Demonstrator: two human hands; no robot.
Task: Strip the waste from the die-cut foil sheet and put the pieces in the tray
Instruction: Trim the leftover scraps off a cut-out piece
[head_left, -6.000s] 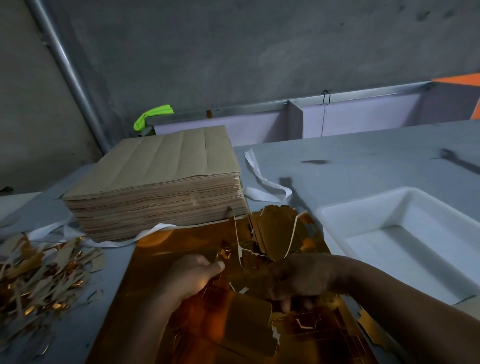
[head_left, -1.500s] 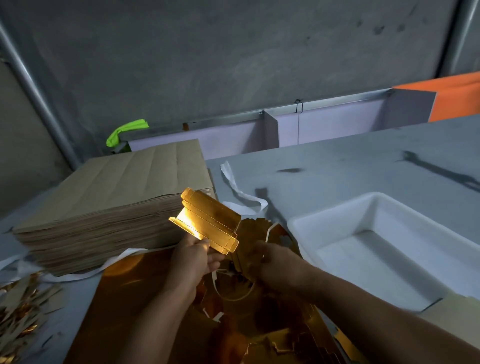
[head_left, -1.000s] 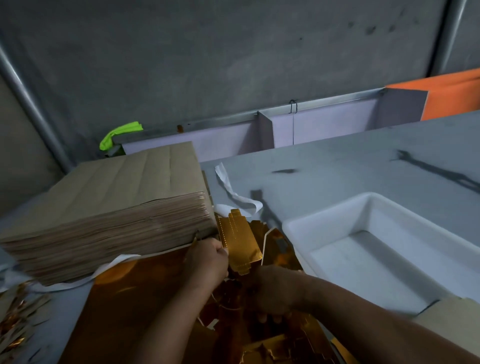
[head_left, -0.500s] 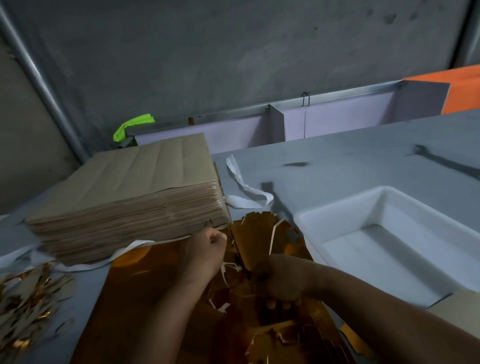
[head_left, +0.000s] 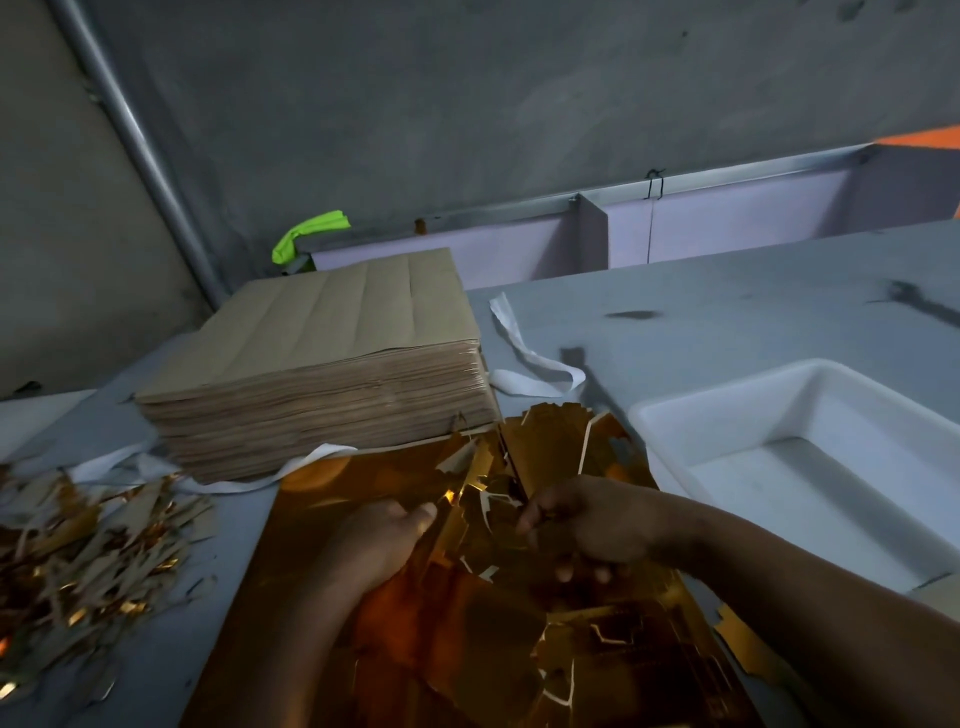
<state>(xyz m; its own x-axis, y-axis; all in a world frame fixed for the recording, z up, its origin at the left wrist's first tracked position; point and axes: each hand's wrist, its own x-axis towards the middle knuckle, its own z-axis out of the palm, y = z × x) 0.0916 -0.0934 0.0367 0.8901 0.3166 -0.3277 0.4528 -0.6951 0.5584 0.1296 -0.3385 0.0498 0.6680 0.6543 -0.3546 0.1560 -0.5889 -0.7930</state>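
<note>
I see the foil sheet (head_left: 441, 629) under both hands. The left hand (head_left: 384, 535) pinches its torn edge, and the right hand (head_left: 592, 525) grips it.

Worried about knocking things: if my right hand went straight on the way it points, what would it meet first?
The right hand would likely meet the torn foil first, then the left hand; depth is unclear.

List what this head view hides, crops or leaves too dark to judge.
Head view:
Tray: right end cropped by frame; near rim partly behind right forearm.
Foil: middle under left hand and right hand; near edge cropped.
Scrap pile: left part cropped.
Right hand's grip: piece or waste, too dark.
</note>
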